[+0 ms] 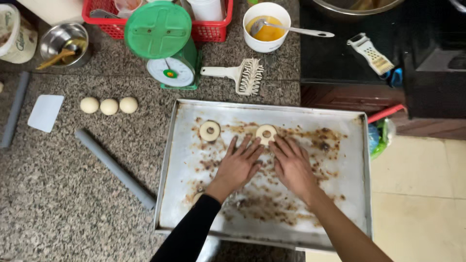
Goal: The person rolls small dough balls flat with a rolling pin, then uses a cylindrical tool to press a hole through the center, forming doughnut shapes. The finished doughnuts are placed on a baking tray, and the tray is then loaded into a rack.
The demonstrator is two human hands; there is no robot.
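dough ring (266, 133) at both hands' fingertips (257, 145)

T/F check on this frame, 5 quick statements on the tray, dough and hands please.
1. Two ring-shaped dough pieces lie on the baking tray. True.
2. Both hands rest flat on the tray, left hand and right hand, fingertips near the second ring. True.
3. Five dough balls sit on the counter left of the tray. False: three dough balls lie in a row.
4. The kitchen scale is red. False: it is green, standing in front of a red basket.
5. The white bowl holds a yellow liquid and a spoon. True.
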